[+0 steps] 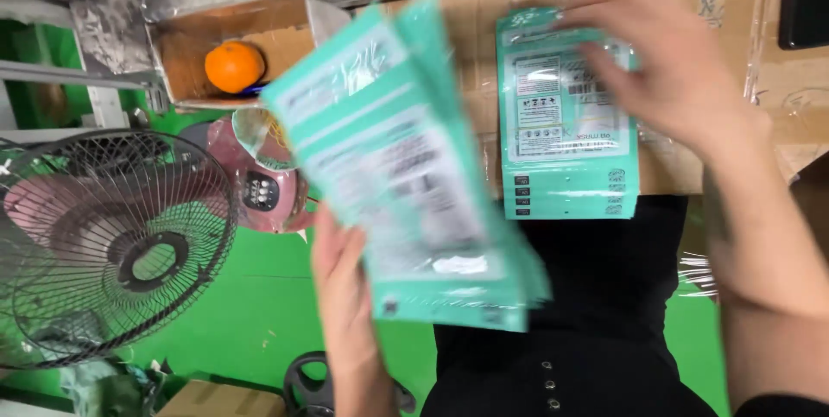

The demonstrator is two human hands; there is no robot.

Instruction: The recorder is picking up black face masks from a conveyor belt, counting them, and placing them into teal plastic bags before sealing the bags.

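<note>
My left hand (345,287) holds a fanned bunch of teal and clear flat packets (406,158), gripping them at their lower left edge; they are blurred. My right hand (665,63) rests with fingers spread on the top of a neat stack of the same teal packets (561,141), which lies on a cardboard-covered surface (484,20). The stack's lower edge hangs just over the surface's near edge.
A wire-guard electric fan (112,244) stands at the left on its pink base (263,184). An orange (234,66) lies in an open cardboard box (285,33) at the back. The floor (250,296) is green. My dark clothing (596,322) is below the stack.
</note>
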